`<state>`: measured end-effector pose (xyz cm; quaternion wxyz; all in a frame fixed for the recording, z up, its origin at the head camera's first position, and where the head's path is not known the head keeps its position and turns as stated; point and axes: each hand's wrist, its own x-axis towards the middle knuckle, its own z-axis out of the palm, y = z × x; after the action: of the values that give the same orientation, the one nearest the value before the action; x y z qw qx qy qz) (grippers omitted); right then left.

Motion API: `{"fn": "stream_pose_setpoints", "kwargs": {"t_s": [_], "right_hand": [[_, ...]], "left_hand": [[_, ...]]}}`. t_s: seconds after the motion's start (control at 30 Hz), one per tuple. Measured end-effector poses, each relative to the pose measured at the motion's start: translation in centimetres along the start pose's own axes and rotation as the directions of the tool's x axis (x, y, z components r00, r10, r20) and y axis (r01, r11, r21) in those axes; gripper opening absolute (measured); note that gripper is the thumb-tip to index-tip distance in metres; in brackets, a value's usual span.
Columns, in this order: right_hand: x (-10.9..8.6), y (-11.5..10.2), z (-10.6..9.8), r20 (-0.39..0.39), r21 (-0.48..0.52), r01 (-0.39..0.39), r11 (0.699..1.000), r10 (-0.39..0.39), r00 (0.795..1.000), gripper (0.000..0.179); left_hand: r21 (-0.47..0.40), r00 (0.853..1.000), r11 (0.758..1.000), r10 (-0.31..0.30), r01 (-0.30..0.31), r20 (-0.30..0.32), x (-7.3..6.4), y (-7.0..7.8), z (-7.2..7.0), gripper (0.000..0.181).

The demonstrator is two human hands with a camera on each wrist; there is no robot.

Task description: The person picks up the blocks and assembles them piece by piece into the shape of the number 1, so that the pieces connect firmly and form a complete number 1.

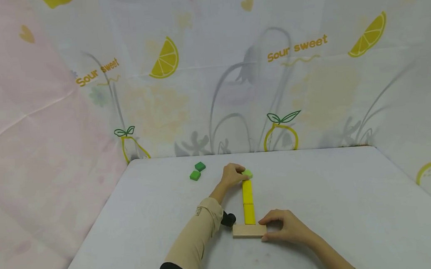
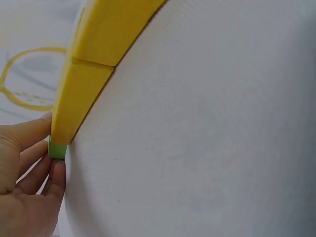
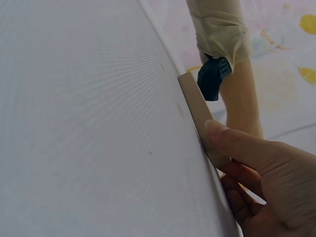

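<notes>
My left hand (image 1: pixel 233 175) pinches a light green block (image 1: pixel 247 174) at the far end of a row of yellow blocks (image 1: pixel 247 194). In the left wrist view the green block (image 2: pixel 58 150) meets the end of the yellow block (image 2: pixel 81 94), with thumb and fingers on either side. Across the row's near end lies a plain wooden block (image 1: pixel 249 231), forming a T shape with it. My right hand (image 1: pixel 287 227) grips the wooden block's right end between thumb and fingers; the right wrist view shows the thumb on the wooden block (image 3: pixel 200 111).
Two green blocks, one darker (image 1: pixel 200 166) and one brighter (image 1: pixel 195 175), lie at the back left of the white table (image 1: pixel 336 192). A printed curtain (image 1: pixel 212 89) stands behind the table. A black wrist device (image 1: pixel 228 219) sits under the left forearm.
</notes>
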<state>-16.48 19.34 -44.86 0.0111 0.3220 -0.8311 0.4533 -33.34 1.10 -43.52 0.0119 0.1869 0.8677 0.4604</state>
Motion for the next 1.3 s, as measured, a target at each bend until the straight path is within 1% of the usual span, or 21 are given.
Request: {"fn": "stream_pose_setpoints", "kwargs": {"t_s": [0.1, 0.33, 0.5, 0.77, 1.03, 1.3], "right_hand": [[-0.02, -0.08, 0.0, -0.001, 0.0, -0.006, 1.0, 0.006, 1.0, 0.034], [-0.13, -0.15, 0.02, -0.002, -0.008, -0.031, 0.999, 0.031, 1.0, 0.034], [-0.2, -0.12, 0.06, -0.01, -0.014, -0.02, 1.0, 0.02, 1.0, 0.033], [-0.14, 0.13, 0.09, -0.007, -0.009, -0.014, 1.0, 0.014, 1.0, 0.032], [-0.01, 0.09, 0.08, -0.01, -0.003, 0.015, 1.0, -0.015, 1.0, 0.031], [-0.12, 0.39, 0.1, -0.024, -0.033, 0.021, 0.999, -0.022, 0.999, 0.031]], "left_hand": [[-0.003, 1.0, 1.0, 0.001, -0.001, 0.002, -0.09, 0.1, -0.06, 0.032], [0.021, 1.0, 1.0, 0.004, -0.004, 0.006, -0.03, -0.04, 0.1, 0.032], [0.007, 1.0, 1.0, 0.003, -0.003, 0.014, -0.13, 0.06, 0.12, 0.033], [0.019, 1.0, 1.0, -0.007, 0.007, 0.018, -0.06, 0.06, 0.22, 0.033], [0.033, 1.0, 0.999, -0.006, 0.005, 0.027, 0.05, 0.08, 0.2, 0.032], [0.033, 0.999, 0.999, -0.013, 0.012, 0.033, 0.09, 0.01, 0.15, 0.033]]}}
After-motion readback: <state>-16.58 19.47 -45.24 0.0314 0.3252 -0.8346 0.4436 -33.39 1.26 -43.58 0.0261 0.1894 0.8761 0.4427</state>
